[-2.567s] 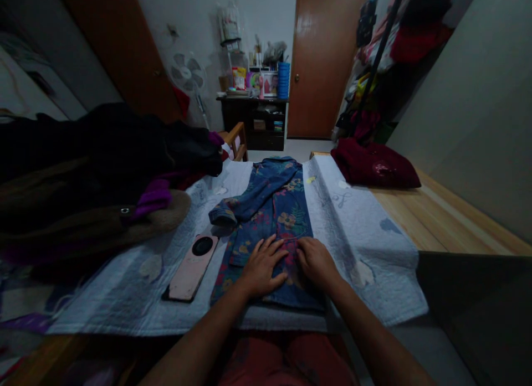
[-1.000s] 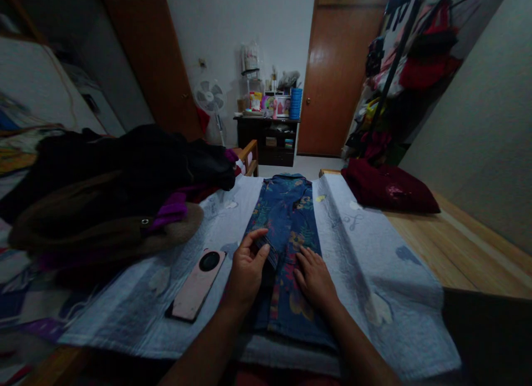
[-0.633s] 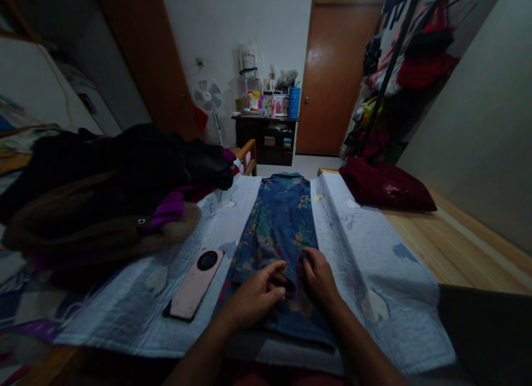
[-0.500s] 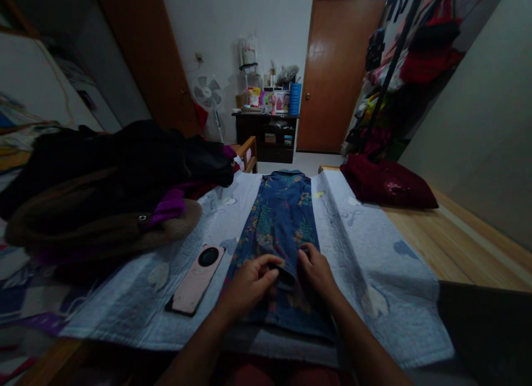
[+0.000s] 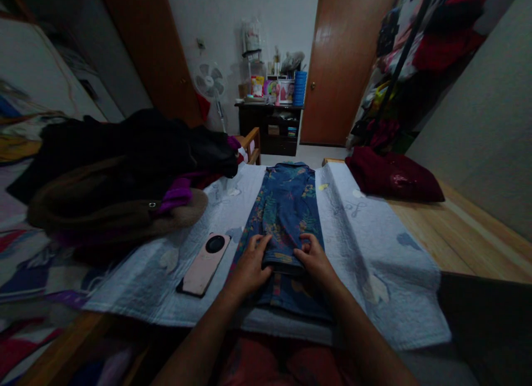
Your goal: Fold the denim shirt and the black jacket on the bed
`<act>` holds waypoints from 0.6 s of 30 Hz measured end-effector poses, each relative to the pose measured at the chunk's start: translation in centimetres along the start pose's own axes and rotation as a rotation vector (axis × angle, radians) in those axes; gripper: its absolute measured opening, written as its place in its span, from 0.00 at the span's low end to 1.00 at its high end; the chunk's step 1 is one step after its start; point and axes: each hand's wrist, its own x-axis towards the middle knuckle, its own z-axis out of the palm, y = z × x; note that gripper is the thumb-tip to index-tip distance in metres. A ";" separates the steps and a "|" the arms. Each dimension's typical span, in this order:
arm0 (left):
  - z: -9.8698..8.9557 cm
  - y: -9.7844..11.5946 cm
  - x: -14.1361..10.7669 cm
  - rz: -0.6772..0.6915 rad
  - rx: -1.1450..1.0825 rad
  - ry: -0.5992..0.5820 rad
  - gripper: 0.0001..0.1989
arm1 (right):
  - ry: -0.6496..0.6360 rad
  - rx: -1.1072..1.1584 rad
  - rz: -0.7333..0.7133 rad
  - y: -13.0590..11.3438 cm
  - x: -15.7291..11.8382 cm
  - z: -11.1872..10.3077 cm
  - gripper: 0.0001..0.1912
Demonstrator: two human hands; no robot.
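Observation:
A blue denim garment with a floral print [image 5: 286, 209] lies lengthwise on a pale quilted cloth [image 5: 353, 231], its collar at the far end. On top of it, a sleeve cuff end lies between the two hands. My left hand [image 5: 252, 264] rests at the left side of the cuff, thumb and fingers apart around its edge. My right hand [image 5: 313, 257] pinches the fabric at the cuff's right side, thumb against the fingers. The garment's hem shows below the cuff, near the cloth's front edge.
A pink phone [image 5: 205, 267] lies left of the garment. Dark clothes [image 5: 124, 153] are heaped at the left. A folded maroon garment [image 5: 394, 178] sits at the right on a wooden surface [image 5: 428, 231]. Farther back stand a fan [image 5: 210, 81] and a black cabinet [image 5: 268, 131].
The cuff now lies flatter and straighter across the garment. My left hand has opened from its pinch and moved slightly up. My right hand has shifted to the cuff's right edge.

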 end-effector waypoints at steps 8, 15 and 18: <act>-0.3 2.4 -0.5 0.129 -0.059 0.160 0.23 | 0.091 0.205 -0.038 -1.3 -1.4 -1.1 0.28; 0.3 3.2 -1.2 0.252 -0.064 0.063 0.22 | 0.128 0.199 -0.088 -1.9 -2.1 -2.9 0.24; 0.5 3.0 -1.2 0.259 -0.043 -0.130 0.23 | 0.120 0.057 -0.017 -0.5 -2.2 -3.4 0.20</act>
